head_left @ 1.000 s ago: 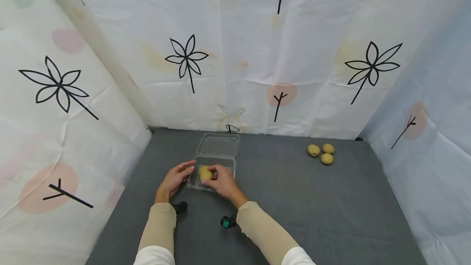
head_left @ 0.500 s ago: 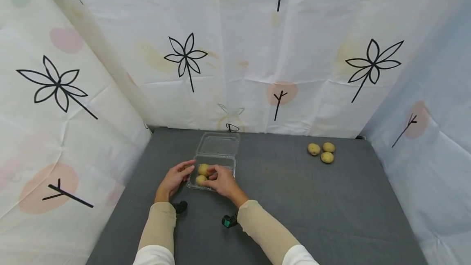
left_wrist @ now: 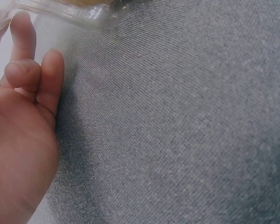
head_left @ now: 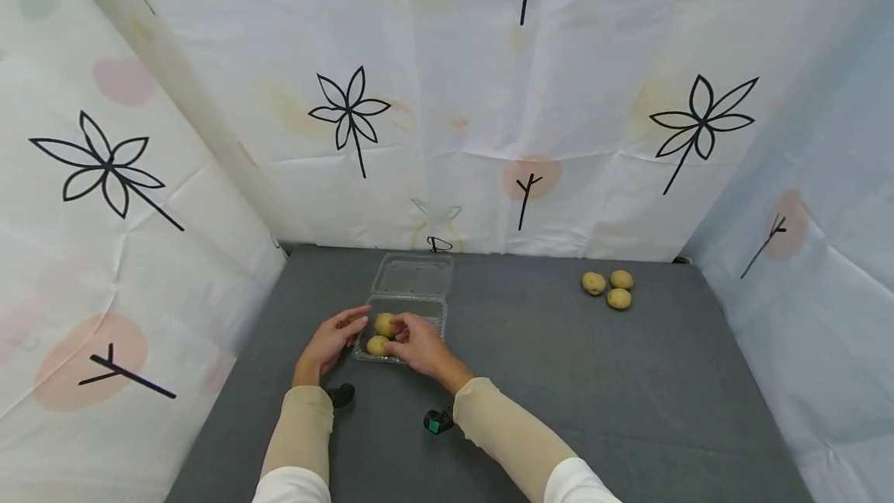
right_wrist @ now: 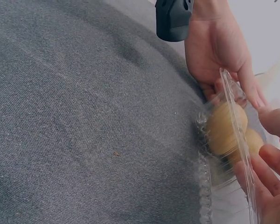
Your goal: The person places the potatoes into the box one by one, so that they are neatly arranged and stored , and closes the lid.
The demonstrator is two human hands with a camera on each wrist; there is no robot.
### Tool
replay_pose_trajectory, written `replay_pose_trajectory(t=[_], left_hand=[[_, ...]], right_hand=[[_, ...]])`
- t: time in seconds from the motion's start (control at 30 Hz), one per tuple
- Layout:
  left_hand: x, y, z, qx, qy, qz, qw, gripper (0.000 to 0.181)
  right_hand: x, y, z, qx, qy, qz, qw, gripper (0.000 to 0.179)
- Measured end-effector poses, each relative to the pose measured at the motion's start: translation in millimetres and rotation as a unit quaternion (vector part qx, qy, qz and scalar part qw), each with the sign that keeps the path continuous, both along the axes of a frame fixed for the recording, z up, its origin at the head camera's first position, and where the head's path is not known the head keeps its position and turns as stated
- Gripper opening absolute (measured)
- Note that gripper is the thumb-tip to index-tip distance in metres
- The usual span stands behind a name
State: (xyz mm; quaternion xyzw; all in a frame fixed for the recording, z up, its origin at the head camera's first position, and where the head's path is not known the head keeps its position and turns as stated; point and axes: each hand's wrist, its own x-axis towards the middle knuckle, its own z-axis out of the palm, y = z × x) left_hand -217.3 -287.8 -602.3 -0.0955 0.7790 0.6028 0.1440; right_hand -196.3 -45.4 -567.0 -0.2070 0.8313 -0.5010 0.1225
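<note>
A clear plastic clamshell container (head_left: pixel 434 309) lies with its lid (head_left: pixel 414 275) folded back at the far side. Two potatoes sit in its base: one nearer potato (head_left: pixel 377 345) and one farther potato (head_left: pixel 383 324). My left hand (head_left: pixel 334 340) is at the container's left side, fingers loosely extended; in the left wrist view its fingertips meet the clear plastic edge. Over the base, my right hand (head_left: pixel 422 344) has its thumb and fingers spread apart beside the potatoes. The right wrist view shows both potatoes resting in the base, with the right fingers (right_wrist: pixel 266 175) behind the clear rim.
Three loose potatoes (head_left: pixel 618 299) lie together at the back right of the grey table (head_left: pixel 594 394). Printed fabric (head_left: pixel 461 84) hangs behind and along both sides. A black wrist camera (head_left: pixel 438 421) sticks out from the right wrist.
The nearer potato has shifted toward the container's front left, and the right hand's fingers have come away from it. The left hand stays at the container's side.
</note>
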Motion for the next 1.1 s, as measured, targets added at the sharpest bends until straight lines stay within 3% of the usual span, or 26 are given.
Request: replay_pose_trajectory(t=[0.4,0.73,0.93,1.1], left_hand=[[1.6,2.9,-1.5,-0.003,0.000,-0.005,1.0000,0.048],[2.9,0.9,0.2,-0.008,0.006,-0.002,1.0000,0.050],[1.6,0.6,-2.0,-0.004,0.007,-0.003,1.0000,0.052],[2.2,0.9,-2.1,-0.005,0.006,0.000,1.0000,0.051]], right_hand=[[4.5,8,9.3,0.061,0.097,0.022,0.9932,0.041],[1.9,16,18.8,0.123,0.228,0.005,0.9659,0.038],[2.3,22,21.6,0.164,0.231,-0.007,0.9590,0.047],[2.4,30,23.0,0.197,0.241,0.008,0.9503,0.058]])
